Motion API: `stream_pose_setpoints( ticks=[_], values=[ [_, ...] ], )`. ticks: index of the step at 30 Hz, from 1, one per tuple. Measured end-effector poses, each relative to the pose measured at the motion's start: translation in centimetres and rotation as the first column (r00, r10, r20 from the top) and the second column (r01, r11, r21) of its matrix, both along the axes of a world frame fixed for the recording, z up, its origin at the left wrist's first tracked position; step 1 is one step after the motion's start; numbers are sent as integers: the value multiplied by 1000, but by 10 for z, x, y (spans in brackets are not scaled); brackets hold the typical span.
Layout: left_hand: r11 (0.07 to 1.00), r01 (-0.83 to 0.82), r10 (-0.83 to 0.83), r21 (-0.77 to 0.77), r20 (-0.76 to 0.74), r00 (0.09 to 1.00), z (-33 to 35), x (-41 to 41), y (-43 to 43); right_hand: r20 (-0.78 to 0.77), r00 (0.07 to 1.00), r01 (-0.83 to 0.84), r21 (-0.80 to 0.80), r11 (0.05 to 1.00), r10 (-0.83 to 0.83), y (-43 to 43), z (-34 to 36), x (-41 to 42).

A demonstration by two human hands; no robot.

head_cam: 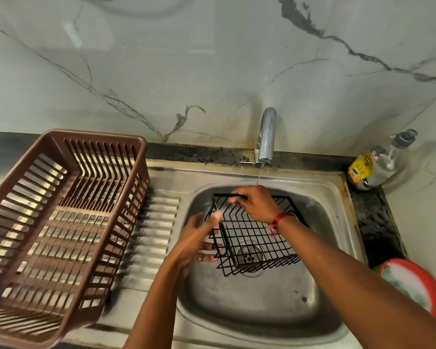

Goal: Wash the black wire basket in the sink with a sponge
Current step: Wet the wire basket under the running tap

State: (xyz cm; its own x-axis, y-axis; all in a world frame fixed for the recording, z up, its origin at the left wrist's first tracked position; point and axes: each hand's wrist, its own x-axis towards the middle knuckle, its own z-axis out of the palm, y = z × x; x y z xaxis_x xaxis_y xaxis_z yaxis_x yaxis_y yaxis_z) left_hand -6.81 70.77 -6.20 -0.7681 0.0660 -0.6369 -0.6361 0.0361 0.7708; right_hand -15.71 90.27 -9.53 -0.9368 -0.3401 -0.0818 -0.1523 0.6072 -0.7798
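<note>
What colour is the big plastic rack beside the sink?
The plastic rack is brown with slotted sides; the head view shows it.

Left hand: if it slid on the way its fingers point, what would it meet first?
Most likely the left wall of the black wire basket; the blurred left hand seems almost against it.

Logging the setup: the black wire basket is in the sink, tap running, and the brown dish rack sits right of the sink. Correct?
Wrong side: the head view shows the brown dish rack on the drainboard left of the sink, not right. The black wire basket is in the sink, tap running.
</note>
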Motion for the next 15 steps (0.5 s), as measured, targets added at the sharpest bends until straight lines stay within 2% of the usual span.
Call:
stream_pose_setpoints(
  ticks=[2, 5, 7, 9, 10, 12, 15],
  values=[
    [992, 109, -109, -62, 4, 994, -1, -4, 10, -19, 1000, -14, 30, 999, 15, -5, 3, 0],
    [996, -76, 74, -44, -33, 997, -11, 5, 21, -173, 983, 89, 107, 990, -70, -10, 6, 6],
    [978, -206, 206, -6, -52, 977, -29, 8, 24, -219, 940, 300, 155, 941, -263, -20, 2, 17],
    [961, -277, 277, 18, -85, 957, -38, 12, 27, -131, 867, 497, 156, 854, -481, -39, -3, 33],
    [957, -289, 291, 32, -109, 950, -35, 13, 28, -51, 837, 545, 150, 825, -544, -48, -4, 39],
    [949, -313, 314, 35, -173, 933, -25, 16, 31, 106, 803, 573, 130, 809, -586, -63, -7, 45],
    [947, -321, 319, 31, -236, 918, -17, 20, 33, 161, 757, 619, 132, 774, -633, -73, -11, 41]
  ],
)
